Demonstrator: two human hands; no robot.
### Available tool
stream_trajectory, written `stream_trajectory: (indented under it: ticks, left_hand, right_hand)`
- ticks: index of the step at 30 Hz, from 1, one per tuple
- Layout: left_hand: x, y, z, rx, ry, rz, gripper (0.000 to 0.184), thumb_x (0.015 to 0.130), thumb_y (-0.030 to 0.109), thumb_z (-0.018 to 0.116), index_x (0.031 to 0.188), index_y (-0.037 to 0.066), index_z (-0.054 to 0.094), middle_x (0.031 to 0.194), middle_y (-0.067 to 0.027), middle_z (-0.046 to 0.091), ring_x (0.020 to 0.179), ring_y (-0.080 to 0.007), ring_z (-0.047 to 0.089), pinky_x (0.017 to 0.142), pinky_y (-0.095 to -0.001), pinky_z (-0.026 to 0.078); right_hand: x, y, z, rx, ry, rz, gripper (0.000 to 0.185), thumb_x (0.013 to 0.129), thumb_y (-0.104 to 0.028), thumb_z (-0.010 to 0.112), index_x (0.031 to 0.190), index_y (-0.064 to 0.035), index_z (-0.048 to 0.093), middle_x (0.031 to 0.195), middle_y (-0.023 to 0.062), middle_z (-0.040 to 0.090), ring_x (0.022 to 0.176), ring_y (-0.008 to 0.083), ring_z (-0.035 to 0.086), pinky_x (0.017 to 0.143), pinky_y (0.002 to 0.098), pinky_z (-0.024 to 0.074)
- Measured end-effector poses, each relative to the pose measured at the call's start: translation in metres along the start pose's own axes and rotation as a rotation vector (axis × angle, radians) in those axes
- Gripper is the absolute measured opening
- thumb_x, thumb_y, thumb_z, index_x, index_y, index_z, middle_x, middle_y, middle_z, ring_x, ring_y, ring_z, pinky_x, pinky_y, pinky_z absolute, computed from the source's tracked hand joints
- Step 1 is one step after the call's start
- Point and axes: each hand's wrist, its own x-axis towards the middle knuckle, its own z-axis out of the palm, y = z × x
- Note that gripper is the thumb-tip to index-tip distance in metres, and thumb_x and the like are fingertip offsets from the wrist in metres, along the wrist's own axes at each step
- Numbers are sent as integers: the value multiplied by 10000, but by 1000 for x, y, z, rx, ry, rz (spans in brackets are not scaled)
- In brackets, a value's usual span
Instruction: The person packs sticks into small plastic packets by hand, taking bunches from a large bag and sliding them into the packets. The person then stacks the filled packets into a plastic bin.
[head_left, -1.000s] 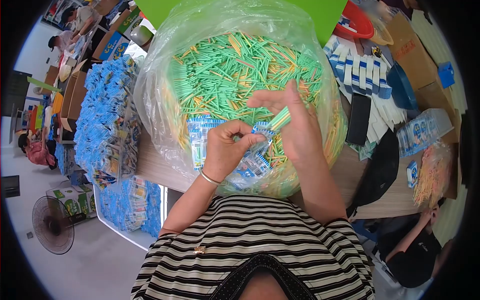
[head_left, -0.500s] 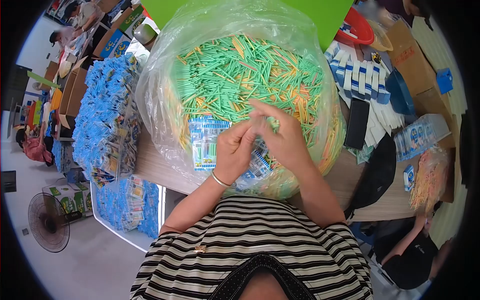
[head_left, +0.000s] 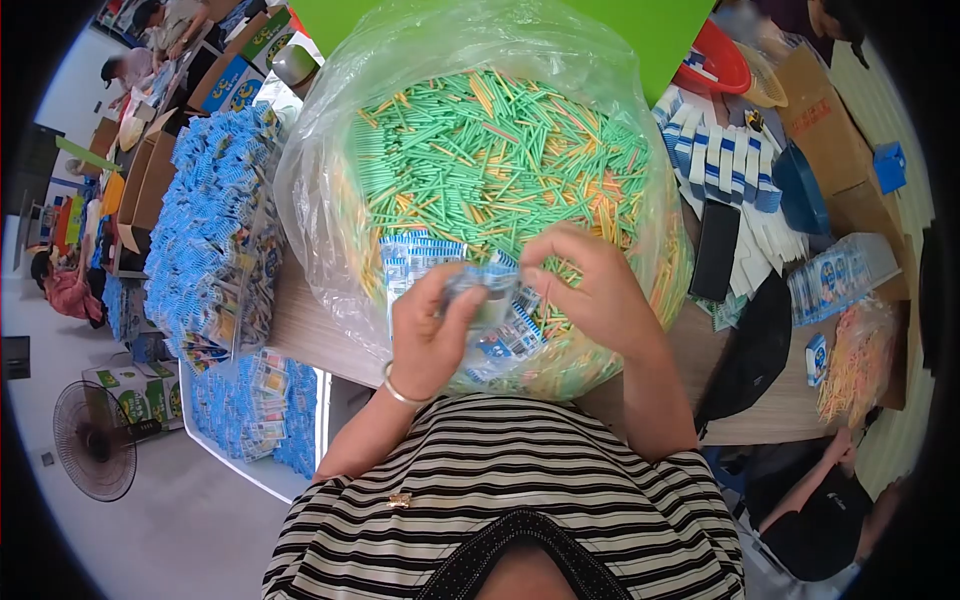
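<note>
Between my hands is a small blue-and-clear packet, blurred by motion. My left hand pinches its left side between thumb and fingers. At its upper right edge, the fingers of my right hand are pressed together. Below and around them lies a large clear plastic bag full of short green, yellow and pink sticks. Flat packets with blue striped edges lie on the sticks behind my left hand, and another printed packet lies below the held one.
A tall heap of blue packets stands left, with a white-rimmed bin of more below. To the right are a black phone, stacked white-and-blue packs, a red basket and a black bag. Other people sit at the edges.
The green and yellow sticks seen in my right hand a second ago no longer show there. My hands came together, then moved slightly apart, with the packet now between them.
</note>
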Motion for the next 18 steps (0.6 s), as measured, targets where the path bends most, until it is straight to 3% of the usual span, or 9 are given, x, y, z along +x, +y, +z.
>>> stream_trajectory:
  ticks: [2,4,7,12,18]
  left_hand:
    - [-6,-3,-13,71,104,-15,220,937,105,659,1112,-21,619,1044,-113,683,963,-152,621,839,-308,489]
    - [-5,-12,-21,139,210,-31,206,913,96,684,1070,-14,608,1003,-112,666,935,-182,613,820,-335,482]
    - [7,-41,-32,721,429,349,210,892,73,672,1085,15,612,1018,-134,635,982,-292,587,879,-407,441]
    - [16,-55,-26,730,439,388,167,877,39,646,1039,15,611,1025,-149,604,1007,-340,536,910,-415,407]
    - [15,-58,-22,759,470,366,231,869,77,656,1092,39,614,1070,-143,619,1054,-341,550,932,-443,383]
  right_hand:
    - [13,8,3,-58,5,-11,239,828,-75,715,1043,9,650,1012,131,637,988,292,625,861,377,483]
    - [38,21,7,-490,110,-95,238,833,-95,710,1046,3,668,1014,128,643,1009,317,596,890,393,471]
    - [76,37,20,-527,76,-173,242,825,-155,726,1019,-13,697,1016,122,645,1039,338,573,926,432,451]
    - [118,38,55,-603,-49,-265,273,787,-243,764,948,-28,719,984,122,645,1017,342,580,927,473,441]
    - [134,17,86,-880,-203,-152,244,739,-251,749,853,-37,725,947,140,652,987,323,587,848,487,423]
